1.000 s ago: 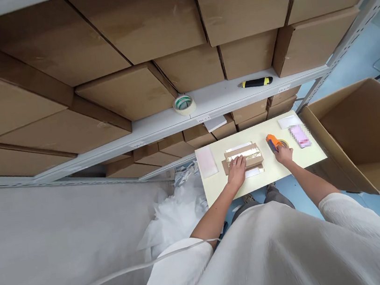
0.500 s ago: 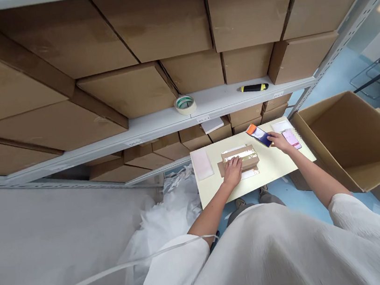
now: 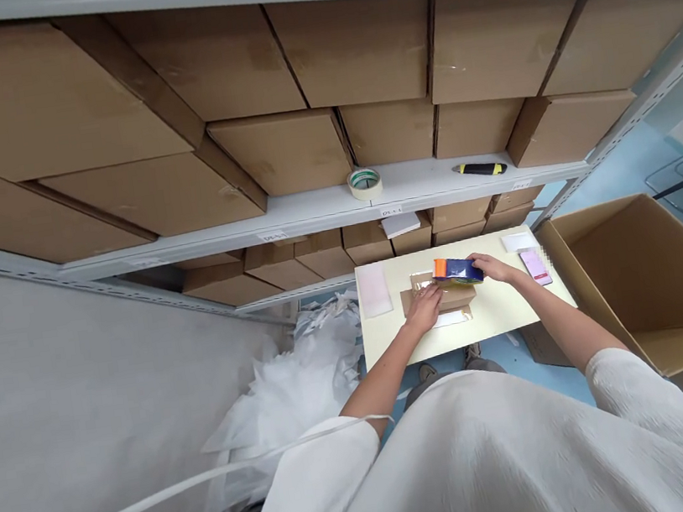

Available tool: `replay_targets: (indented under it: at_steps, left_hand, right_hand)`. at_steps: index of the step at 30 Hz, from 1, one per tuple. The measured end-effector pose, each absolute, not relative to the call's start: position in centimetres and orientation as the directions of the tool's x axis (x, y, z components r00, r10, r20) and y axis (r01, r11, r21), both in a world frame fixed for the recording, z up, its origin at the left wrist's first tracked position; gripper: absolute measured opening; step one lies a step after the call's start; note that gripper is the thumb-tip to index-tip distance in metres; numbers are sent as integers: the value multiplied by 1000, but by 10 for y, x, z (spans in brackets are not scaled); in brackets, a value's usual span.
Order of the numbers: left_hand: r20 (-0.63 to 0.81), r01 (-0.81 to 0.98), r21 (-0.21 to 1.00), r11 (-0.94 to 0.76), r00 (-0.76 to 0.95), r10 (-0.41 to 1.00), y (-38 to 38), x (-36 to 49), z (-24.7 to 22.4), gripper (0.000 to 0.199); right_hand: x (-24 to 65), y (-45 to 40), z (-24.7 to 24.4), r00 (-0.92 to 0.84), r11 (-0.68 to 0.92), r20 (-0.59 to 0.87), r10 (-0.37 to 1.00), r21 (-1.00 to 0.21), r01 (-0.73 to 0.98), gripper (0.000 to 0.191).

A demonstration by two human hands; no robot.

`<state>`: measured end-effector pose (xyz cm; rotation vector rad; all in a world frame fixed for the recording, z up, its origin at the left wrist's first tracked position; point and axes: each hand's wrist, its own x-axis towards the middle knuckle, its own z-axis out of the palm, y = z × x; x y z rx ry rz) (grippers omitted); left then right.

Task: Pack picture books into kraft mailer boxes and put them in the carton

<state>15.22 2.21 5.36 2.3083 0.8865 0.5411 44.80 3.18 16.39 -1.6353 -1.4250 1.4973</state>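
Observation:
A small open cardboard box [image 3: 458, 297] lies on the cream tabletop [image 3: 513, 300], its flaps spread and something shiny and clear at its far side. Gripping its left part, my left hand [image 3: 425, 310] has its fingers bent over the edge. A flat blue package with an orange end [image 3: 461, 270] hangs over the box, partly covering it. The package's right end is pinched in my right hand [image 3: 490, 267]. White paper [image 3: 453, 318] shows under the box's near side.
A phone [image 3: 535, 267] and a white sheet [image 3: 517, 242] lie at the table's right, a pinkish pad [image 3: 375, 289] at its left. Shelves of cartons [image 3: 351, 51] rise ahead, bearing a tape roll [image 3: 365, 184] and a utility knife [image 3: 480, 169]. A large open carton [image 3: 604, 227] stands right.
My right hand has brought the blue package left, over the cardboard box, and turned it level. My left hand stays at the box. The view has shifted slightly.

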Motion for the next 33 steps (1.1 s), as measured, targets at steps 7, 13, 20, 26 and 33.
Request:
replay_targets:
  at_steps: [7,13,20,26,33]
  left_hand:
    - [161,463,662,-589,680,715,21,154,48,44]
    - [158,467,646,-604,692,705,21,153,49,47]
    - [123,494,643,-585,688,715,21,155,49,48]
    - [98,486,697,-527,664,741,21,153,60,52]
    - [9,509,820,-262,446,895,23,144,73,45]
  right_hand:
    - [455,31,168,-232,-143,-275,933,-875,462,27]
    - [448,20,183,-278,5,-215,936,-782,623,37]
    - [445,14,183,-252,49,-174,952,-727,685,49]
    - [433,5,172,-194,11,-111,975,-843,538,54]
    - [443,2,162,-161,-16,-116,980,-856,517,54]
